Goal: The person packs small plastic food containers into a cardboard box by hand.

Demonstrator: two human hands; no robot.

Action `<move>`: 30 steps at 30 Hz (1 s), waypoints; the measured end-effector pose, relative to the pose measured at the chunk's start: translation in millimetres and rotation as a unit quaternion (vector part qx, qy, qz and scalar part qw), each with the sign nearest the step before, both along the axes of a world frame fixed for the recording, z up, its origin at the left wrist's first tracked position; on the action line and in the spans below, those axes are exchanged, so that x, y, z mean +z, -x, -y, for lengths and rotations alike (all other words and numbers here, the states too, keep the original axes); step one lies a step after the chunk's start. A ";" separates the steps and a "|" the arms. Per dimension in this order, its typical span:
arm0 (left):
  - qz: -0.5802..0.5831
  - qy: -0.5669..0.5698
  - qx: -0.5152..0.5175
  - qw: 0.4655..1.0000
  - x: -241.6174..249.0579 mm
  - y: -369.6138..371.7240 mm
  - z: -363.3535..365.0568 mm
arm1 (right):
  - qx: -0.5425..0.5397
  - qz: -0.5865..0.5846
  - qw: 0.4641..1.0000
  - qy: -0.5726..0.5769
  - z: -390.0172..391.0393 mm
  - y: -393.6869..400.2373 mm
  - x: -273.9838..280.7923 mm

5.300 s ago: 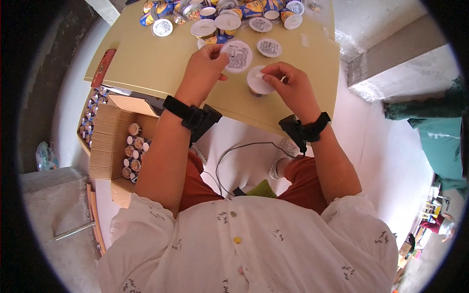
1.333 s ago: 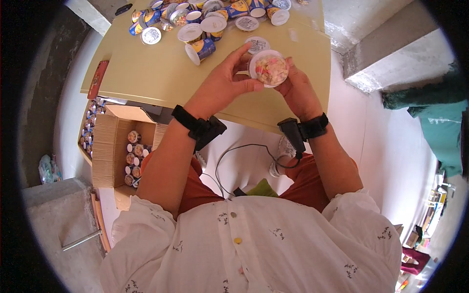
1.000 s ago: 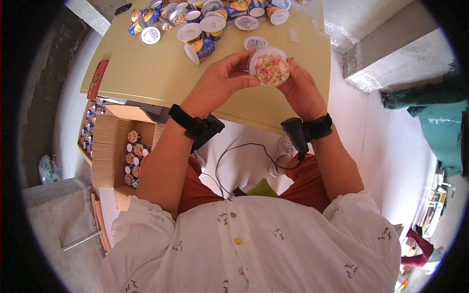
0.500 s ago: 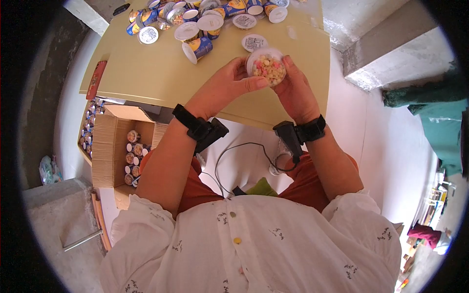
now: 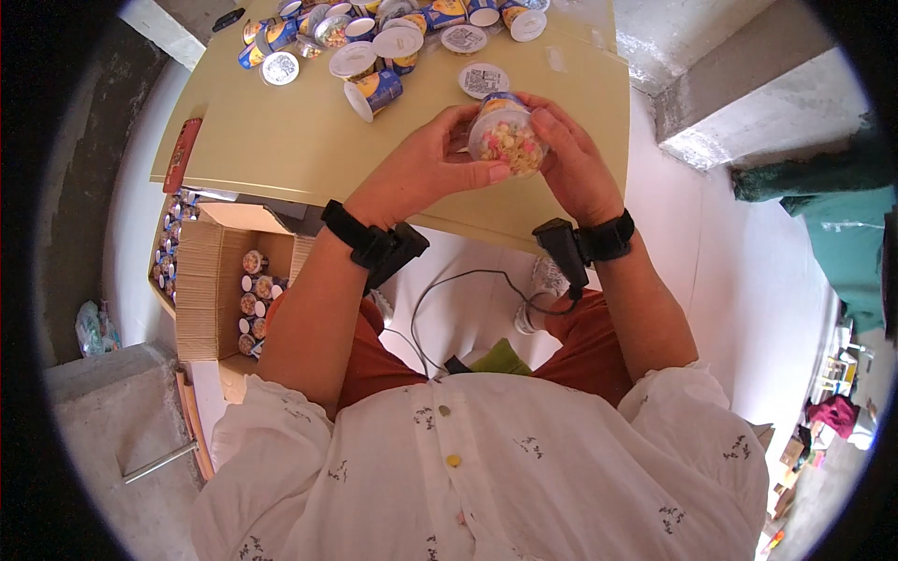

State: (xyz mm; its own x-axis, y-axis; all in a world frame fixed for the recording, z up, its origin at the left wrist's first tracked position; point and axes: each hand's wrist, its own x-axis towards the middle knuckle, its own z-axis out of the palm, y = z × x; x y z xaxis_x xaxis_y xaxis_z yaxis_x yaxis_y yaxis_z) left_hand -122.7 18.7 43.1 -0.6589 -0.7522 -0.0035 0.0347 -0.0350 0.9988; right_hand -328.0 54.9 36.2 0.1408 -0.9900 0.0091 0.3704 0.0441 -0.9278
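Both of my hands hold one cup (image 5: 510,142) above the table's near part. Its clear domed end, full of pale and pink pieces, faces me, and a bit of its blue printed side shows behind. My left hand (image 5: 428,161) grips it from the left, thumb along the lower rim. My right hand (image 5: 573,161) wraps the right side, fingers over the top. Just beyond lies a white lid with printed code (image 5: 484,80). A blue cup (image 5: 374,94) rests on its side to the left of that lid.
Several more cups (image 5: 398,42) are heaped at the far side of the yellowish table (image 5: 271,140). A red object (image 5: 182,154) lies at its left edge. Below left stands an open cardboard box (image 5: 200,290) with cups inside. A cable (image 5: 468,274) hangs between my forearms.
The cup has tipped and dropped slightly toward me, so its blue side now shows. My right fingers have moved over its top, and my left hand has shifted slightly.
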 end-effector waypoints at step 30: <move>0.086 0.113 0.016 0.990 8.5 -6.4 -0.2 | -0.011 -0.175 0.982 0.072 2.7 5.2 -5.5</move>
State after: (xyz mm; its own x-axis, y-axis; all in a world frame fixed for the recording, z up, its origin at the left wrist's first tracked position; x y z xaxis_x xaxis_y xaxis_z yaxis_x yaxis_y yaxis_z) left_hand -116.2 18.9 51.6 -0.6392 -0.7670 0.0568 -0.1392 0.1880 0.9723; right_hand -333.2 52.1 30.7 0.1382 -0.9848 0.1051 0.0275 -0.1023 -0.9944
